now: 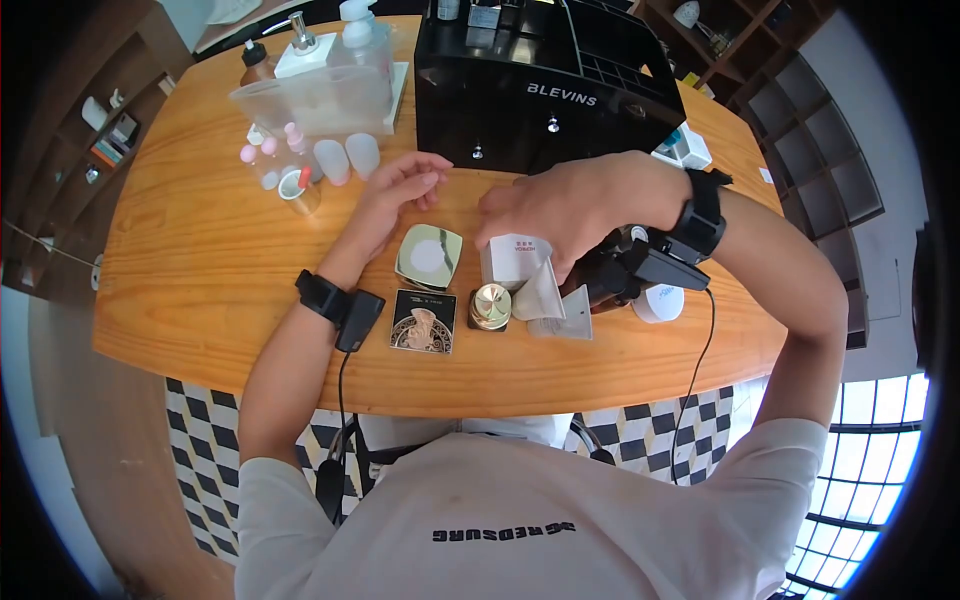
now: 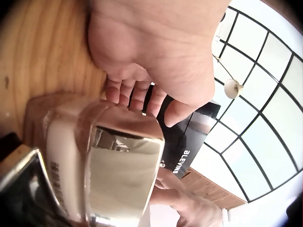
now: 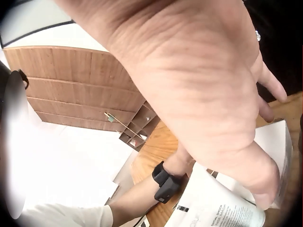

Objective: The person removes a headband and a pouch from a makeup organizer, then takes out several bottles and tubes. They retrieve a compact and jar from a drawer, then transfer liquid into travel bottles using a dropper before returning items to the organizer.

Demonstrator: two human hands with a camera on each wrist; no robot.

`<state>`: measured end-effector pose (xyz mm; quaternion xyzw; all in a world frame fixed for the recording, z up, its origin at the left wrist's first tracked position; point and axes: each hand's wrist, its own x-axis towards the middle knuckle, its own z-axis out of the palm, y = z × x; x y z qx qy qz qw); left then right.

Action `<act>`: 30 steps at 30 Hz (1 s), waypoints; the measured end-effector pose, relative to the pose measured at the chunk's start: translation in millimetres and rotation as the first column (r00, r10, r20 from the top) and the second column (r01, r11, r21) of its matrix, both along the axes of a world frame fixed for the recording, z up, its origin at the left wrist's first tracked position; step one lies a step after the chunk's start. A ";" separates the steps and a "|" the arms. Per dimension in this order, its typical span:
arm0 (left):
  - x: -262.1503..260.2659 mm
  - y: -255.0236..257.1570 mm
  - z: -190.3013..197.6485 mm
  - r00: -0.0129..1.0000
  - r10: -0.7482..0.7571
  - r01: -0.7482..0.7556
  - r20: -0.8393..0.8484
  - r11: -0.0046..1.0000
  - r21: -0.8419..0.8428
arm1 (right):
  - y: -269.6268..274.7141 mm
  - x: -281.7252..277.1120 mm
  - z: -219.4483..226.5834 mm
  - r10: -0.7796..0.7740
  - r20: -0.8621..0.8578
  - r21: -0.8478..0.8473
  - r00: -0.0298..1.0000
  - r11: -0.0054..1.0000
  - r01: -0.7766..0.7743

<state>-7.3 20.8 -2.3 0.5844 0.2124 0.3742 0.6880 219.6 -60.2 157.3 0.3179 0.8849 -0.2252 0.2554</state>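
My left hand (image 1: 400, 195) rests low over the table with its fingers loosely bent and nothing in them. Just below it sits a gold square-lidded jar (image 1: 428, 256), which looms large in the left wrist view. The right hand (image 1: 585, 205) reaches over a small white box (image 1: 515, 262) that stands upright. In the right wrist view its thumb (image 3: 262, 182) lies right at the box, while the other fingertips hang apart past its far edge. A white tube (image 1: 540, 298) leans close beneath that thumb. Part of the box is hidden by the hand.
Near me lie a patterned compact (image 1: 423, 322), a gold-capped bottle (image 1: 490, 308), another tube (image 1: 570, 318) and a white round jar (image 1: 658, 303). A black organizer (image 1: 490, 110) stands at the back. Pink-capped small bottles (image 1: 298, 140) and a clear holder (image 1: 310, 100) are at the left.
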 end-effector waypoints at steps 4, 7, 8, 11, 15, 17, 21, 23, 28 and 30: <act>0.6 -0.4 -0.3 1.000 -0.002 0.002 -0.003 1.000 0.007 | 0.0 -4.0 -4.1 -0.028 0.029 -0.047 0.999 0.998 0.029; 0.5 -1.4 1.2 1.000 -0.008 0.008 -0.003 1.000 0.017 | 5.8 -6.0 -4.5 -0.032 0.084 -0.088 0.996 0.995 0.039; 0.2 -1.4 0.1 1.000 -0.007 0.007 -0.003 1.000 0.013 | 6.8 -6.1 -4.9 -0.031 0.085 -0.092 0.996 0.995 0.038; 0.4 -0.3 -0.9 1.000 -0.010 0.010 -0.004 1.000 0.016 | 8.8 -4.6 -5.7 -0.070 0.117 -0.039 0.991 0.996 0.075; 0.0 0.0 -0.8 1.000 -0.019 0.020 -0.016 1.000 0.016 | 10.1 -2.1 -13.9 -0.142 0.050 0.128 0.989 0.983 0.134; -0.1 0.2 -1.1 1.000 -0.023 0.023 -0.021 1.000 0.015 | 9.4 -0.7 -23.7 -0.178 0.008 0.174 0.984 0.969 0.174; -0.1 0.6 -1.7 0.999 -0.012 0.013 -0.044 0.999 0.029 | 11.3 -0.3 -41.8 -0.171 -0.055 0.233 0.984 0.956 0.179; 1.1 0.4 -2.0 0.999 -0.014 0.015 -0.047 1.000 0.028 | 11.5 -1.2 -41.4 -0.188 -0.048 0.238 0.981 0.952 0.194; -0.1 1.6 -2.9 0.998 -0.027 0.028 -0.049 0.999 0.032 | 10.6 -6.4 -25.8 -0.220 -0.112 0.242 0.969 0.940 0.241; -1.4 1.7 -1.5 0.998 -0.030 0.031 -0.053 0.999 0.025 | 9.8 -9.8 -17.0 -0.234 -0.123 0.218 0.964 0.942 0.257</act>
